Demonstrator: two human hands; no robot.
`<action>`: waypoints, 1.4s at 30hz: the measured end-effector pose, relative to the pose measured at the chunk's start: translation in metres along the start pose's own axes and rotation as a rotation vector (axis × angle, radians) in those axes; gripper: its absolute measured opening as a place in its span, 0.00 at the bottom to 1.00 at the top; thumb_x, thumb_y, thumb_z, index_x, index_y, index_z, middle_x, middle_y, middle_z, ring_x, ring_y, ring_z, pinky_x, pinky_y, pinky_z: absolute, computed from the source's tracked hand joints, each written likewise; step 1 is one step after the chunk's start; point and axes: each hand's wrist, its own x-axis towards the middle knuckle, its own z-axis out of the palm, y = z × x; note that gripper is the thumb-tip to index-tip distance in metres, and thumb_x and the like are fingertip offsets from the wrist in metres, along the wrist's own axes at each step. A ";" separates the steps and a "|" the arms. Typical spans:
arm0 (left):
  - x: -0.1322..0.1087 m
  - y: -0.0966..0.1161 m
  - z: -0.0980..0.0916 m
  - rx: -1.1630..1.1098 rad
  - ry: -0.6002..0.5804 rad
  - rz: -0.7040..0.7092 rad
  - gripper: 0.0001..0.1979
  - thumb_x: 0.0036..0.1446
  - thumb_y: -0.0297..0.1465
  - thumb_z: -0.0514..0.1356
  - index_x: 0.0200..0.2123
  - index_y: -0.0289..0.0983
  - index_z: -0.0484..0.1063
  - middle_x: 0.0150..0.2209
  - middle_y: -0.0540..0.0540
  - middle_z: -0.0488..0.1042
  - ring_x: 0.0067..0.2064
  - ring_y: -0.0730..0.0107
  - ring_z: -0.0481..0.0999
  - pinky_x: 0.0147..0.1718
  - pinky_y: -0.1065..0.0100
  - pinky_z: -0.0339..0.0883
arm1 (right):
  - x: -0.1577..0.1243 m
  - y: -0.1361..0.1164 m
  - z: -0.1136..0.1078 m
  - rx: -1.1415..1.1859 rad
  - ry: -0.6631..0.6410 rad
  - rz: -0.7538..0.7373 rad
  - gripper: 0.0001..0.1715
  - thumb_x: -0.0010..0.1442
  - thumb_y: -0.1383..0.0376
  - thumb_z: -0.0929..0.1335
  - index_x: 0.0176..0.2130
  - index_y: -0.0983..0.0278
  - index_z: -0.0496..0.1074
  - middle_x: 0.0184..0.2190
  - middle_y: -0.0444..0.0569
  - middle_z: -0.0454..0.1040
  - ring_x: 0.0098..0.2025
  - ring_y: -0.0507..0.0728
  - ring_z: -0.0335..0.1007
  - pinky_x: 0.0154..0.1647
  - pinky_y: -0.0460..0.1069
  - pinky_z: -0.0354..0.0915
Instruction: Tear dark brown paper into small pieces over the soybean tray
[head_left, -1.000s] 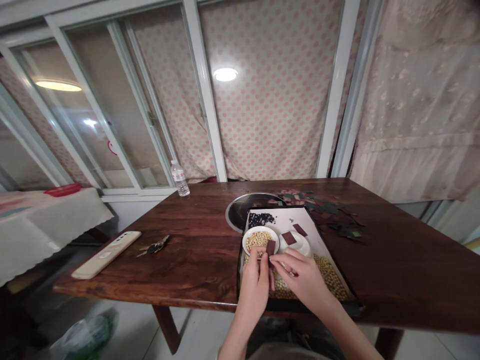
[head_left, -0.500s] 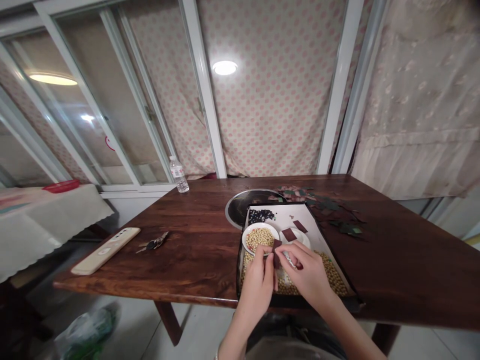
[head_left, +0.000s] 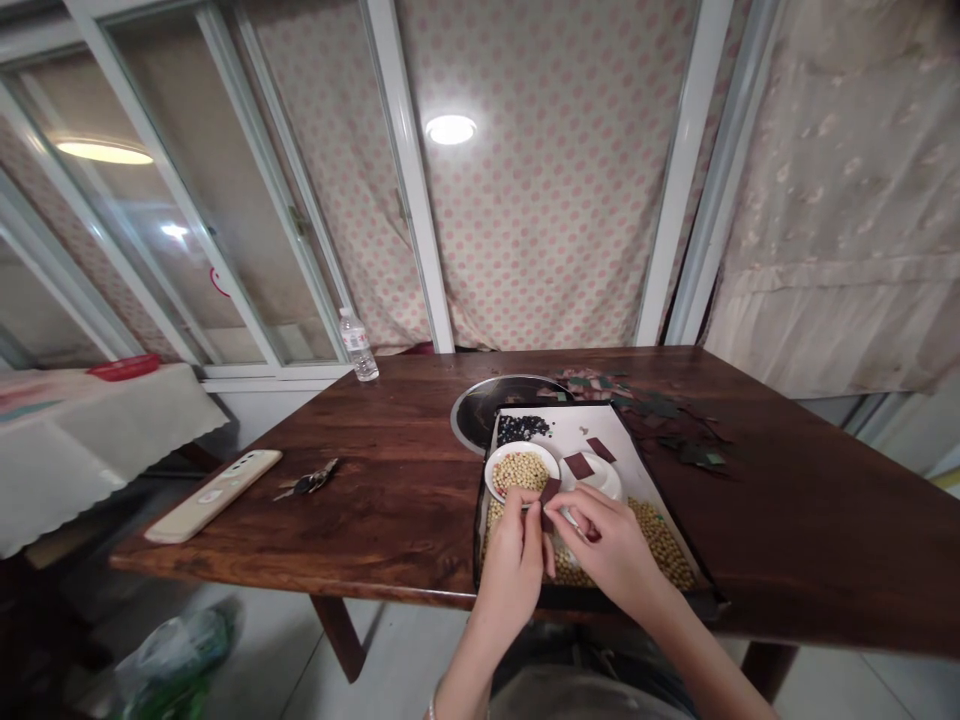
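Note:
My left hand pinches a small dark red-brown card over the front of a shallow tray with a black rim. The fingers of my right hand are pinched together at the card's right edge; what they hold, if anything, is too small to make out. Just behind my left hand sits a white bowl of pale yellow round beads. Two similar dark red cards lie farther back, one card on a white dish and another card beyond it.
Black beads fill the tray's far left corner, and yellow beads its near part. Dark green and reddish scraps lie behind the tray. On the table's left are a phone, keys and a water bottle.
My right fingertips have shifted slightly left against the card. Both hands stay close together over the tray, and the view has moved very little.

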 end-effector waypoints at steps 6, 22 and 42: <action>0.000 0.000 0.001 0.009 0.041 0.002 0.09 0.64 0.38 0.45 0.35 0.40 0.58 0.14 0.58 0.60 0.16 0.76 0.61 0.20 0.75 0.56 | 0.002 -0.005 -0.004 0.065 -0.057 0.043 0.05 0.57 0.69 0.65 0.30 0.64 0.71 0.18 0.38 0.54 0.20 0.48 0.52 0.22 0.44 0.52; 0.000 0.001 -0.001 -0.007 -0.037 -0.005 0.10 0.64 0.38 0.44 0.35 0.39 0.58 0.14 0.59 0.58 0.16 0.76 0.59 0.19 0.75 0.54 | 0.003 -0.003 -0.005 0.012 0.120 0.016 0.06 0.57 0.66 0.67 0.30 0.64 0.73 0.17 0.39 0.56 0.19 0.48 0.54 0.21 0.44 0.55; -0.002 0.002 -0.002 0.027 -0.078 0.034 0.10 0.64 0.37 0.44 0.35 0.39 0.59 0.15 0.59 0.58 0.16 0.76 0.61 0.19 0.75 0.55 | 0.002 -0.005 -0.008 -0.034 0.229 -0.001 0.08 0.58 0.68 0.64 0.32 0.63 0.73 0.18 0.39 0.56 0.19 0.48 0.54 0.21 0.44 0.54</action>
